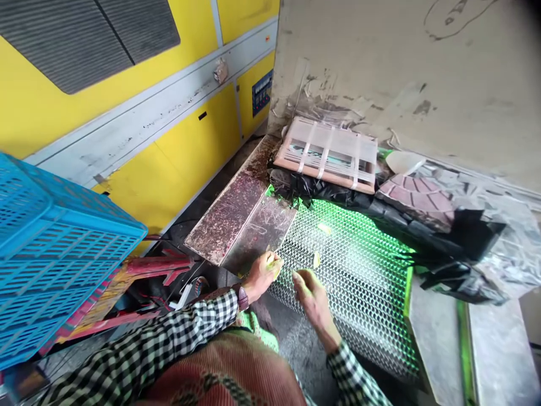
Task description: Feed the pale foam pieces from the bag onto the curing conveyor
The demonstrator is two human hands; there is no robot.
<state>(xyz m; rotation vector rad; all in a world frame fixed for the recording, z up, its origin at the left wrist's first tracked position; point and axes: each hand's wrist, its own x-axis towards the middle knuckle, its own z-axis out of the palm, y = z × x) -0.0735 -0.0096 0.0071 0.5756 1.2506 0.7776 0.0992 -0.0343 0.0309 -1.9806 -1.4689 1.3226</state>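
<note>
Along the near edge of the mesh panel [350,282], both hands work low over a silvery honeycomb of metal, lit green along its rims. The left hand [262,275] sits at the panel's near left corner, its fingers [269,261] pressed together and pinching a yellow-green chip [276,267]. The right hand [310,298] hangs just beside it above the mesh, fingers [301,277] loosely bunched and dusted yellow-green; whether they hold anything cannot be told. Two loose chips [324,228] lie on the mesh farther out, soft and irregular in outline. Handling note: bits this small want a tight tip pinch, kept low over the open cells. A stained steel plate [230,217] abuts the panel's left edge, its surface speckled and scratched. Beyond the far edge lie crumpled black plastic [333,197], a wooden frame [325,152] bound with pale straps, and a round segmented pad [416,200]. A wristwatch [243,297] and checked sleeve [147,332] show at the left arm; a blue plastic crate [54,242] stands left, before a yellow machine panel [127,169].
</note>
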